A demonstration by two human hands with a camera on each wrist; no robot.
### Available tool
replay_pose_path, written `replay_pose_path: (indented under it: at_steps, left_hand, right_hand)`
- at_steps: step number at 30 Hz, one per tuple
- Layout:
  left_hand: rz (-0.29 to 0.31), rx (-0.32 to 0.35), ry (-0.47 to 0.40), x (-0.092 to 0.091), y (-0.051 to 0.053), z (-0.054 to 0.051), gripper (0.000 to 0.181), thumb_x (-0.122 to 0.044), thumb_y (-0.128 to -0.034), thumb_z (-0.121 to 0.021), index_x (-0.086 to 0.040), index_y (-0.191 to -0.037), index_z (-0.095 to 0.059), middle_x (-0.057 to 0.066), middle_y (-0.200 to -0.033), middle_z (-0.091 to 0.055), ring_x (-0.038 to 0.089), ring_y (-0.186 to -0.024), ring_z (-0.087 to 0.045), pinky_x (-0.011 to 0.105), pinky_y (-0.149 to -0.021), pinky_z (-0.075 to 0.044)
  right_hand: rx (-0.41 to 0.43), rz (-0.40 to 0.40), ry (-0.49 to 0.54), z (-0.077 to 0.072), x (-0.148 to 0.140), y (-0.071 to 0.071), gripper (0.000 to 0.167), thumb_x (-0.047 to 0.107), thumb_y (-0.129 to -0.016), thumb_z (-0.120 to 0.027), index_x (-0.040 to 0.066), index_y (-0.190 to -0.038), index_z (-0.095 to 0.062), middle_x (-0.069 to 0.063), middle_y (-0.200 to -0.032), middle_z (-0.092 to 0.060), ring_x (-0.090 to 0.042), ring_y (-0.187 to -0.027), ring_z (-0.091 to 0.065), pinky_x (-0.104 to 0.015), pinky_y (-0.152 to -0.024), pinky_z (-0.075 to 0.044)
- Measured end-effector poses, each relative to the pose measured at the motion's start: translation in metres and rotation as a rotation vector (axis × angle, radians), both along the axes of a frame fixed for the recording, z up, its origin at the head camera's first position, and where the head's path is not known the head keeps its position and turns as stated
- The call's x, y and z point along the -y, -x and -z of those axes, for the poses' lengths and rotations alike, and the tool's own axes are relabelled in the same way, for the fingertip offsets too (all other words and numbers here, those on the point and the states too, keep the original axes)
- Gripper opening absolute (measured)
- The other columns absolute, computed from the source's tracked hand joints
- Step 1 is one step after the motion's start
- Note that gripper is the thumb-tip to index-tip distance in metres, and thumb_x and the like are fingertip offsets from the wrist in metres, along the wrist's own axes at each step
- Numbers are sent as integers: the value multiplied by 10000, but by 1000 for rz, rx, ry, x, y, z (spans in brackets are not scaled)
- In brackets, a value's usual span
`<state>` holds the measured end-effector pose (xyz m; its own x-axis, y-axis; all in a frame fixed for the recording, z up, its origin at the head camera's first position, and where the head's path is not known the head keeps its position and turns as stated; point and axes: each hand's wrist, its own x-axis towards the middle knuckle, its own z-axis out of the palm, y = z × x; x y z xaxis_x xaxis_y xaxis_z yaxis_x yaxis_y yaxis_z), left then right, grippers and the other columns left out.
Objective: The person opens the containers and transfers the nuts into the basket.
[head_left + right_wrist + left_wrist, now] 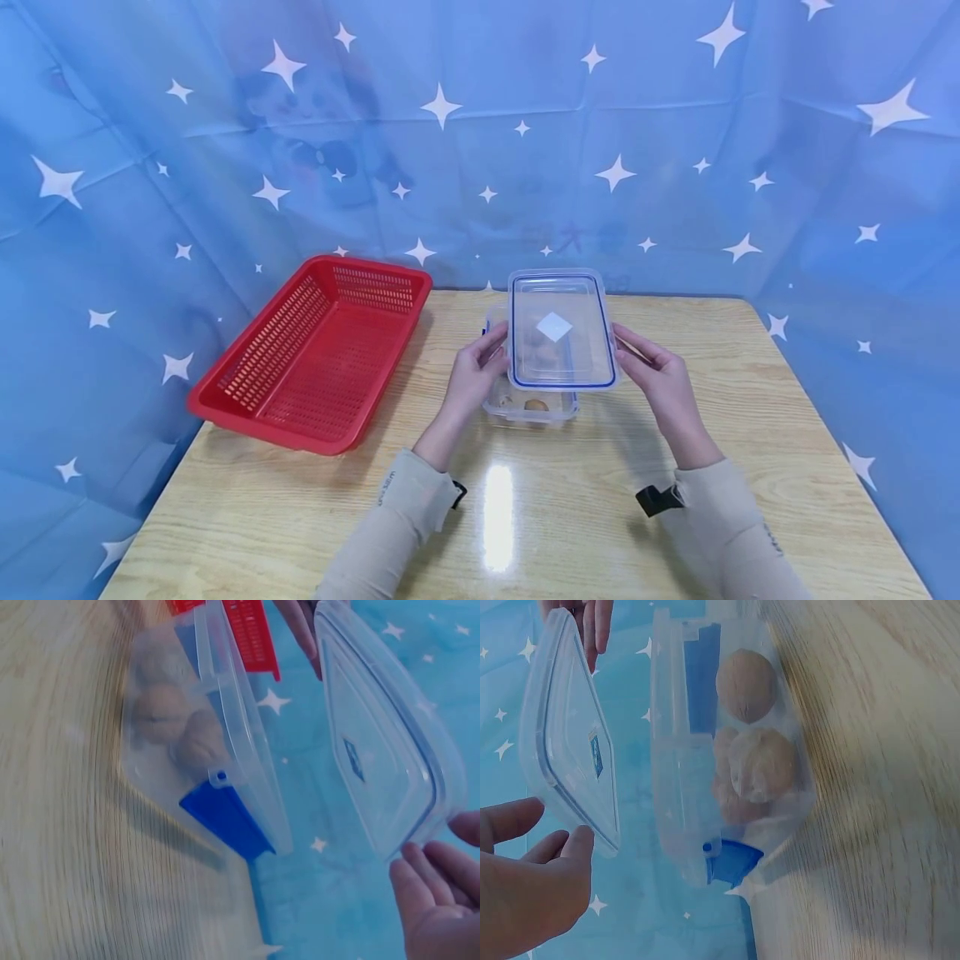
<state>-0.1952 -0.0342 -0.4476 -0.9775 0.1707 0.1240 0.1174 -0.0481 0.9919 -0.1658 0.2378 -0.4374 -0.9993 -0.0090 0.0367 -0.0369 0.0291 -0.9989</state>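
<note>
A clear lid (573, 357) is held above a clear box (542, 414) on a wooden desk (570, 525), its opposite sides grasped by the left hand (477, 371) and the right hand (662, 385). The two-sided grip appears to be chosen for balance, the load being shared and the lid's middle left untouched. In the head view the lid is set partly over the box and offset to its right; in both wrist views it is seen apart from the rim.

Each edge is pinched between thumb and fingers, with both forearms, in pale sleeves (386, 527), stretched forward and angled inward. A blue clip (227, 819) is splayed outward from the box wall, presumably so that the rim is left unobstructed. Inside, brown lumps (747, 686) are gathered, possibly walnuts, though they are blurred by the cloudy plastic. A red basket (330, 375) is placed to the left, well apart from the lid, and the desk is backed by a star-printed blue curtain (480, 158).
</note>
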Motion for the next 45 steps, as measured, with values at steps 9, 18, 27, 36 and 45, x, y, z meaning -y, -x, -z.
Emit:
replay_pose_path:
  at_steps: [9, 18, 27, 36, 45]
  left_hand:
    - [24, 13, 25, -14, 2, -2, 537, 121, -912, -574, 57, -1434, -465, 234, -1479, -494, 344, -1380, -493, 338, -1093, -465]
    - [19, 2, 154, -37, 3, 1, 529, 86, -919, -602, -6, -1430, -502, 158, -1469, -535, 285, -1351, -539, 345, -1072, -493]
    - [61, 27, 209, -63, -1, 3, 564, 18, -935, -617, -56, -1472, -460, 94, -1530, -478, 292, -1347, -540, 301, -1048, -507]
    - [135, 122, 191, -91, -8, 7, 682, -66, -933, -663, -57, -1537, -346, 104, -1607, -352, 336, -1354, -522, 311, -1056, -501]
    - [166, 167, 406, -129, -23, 6, 832, -276, -906, -733, -98, -1574, -271, 14, -1678, -186, 267, -1509, -304, 402, -1224, -310]
  right_hand:
    - [3, 9, 41, -1, -16, 2, 548, 222, -980, -639, 47, -1471, -469, 170, -1297, -655, 100, -1105, -628, -87, -908, -505]
    - [0, 27, 91, 2, -35, -6, 550, 151, -972, -646, 16, -1470, -456, 210, -1225, -676, 86, -1088, -645, -84, -887, -512]
    - [34, 51, 84, 6, -58, -16, 555, 181, -982, -631, 67, -1492, -443, 222, -1236, -659, 96, -1089, -635, -81, -885, -511]
    - [40, 80, 138, 11, -79, -19, 532, 129, -983, -618, 63, -1483, -447, 232, -1193, -673, 104, -1059, -641, -69, -862, -513]
    - [77, 130, 153, 22, -103, -25, 529, 114, -974, -631, 78, -1475, -467, 244, -1153, -683, 115, -1038, -643, -61, -848, -512]
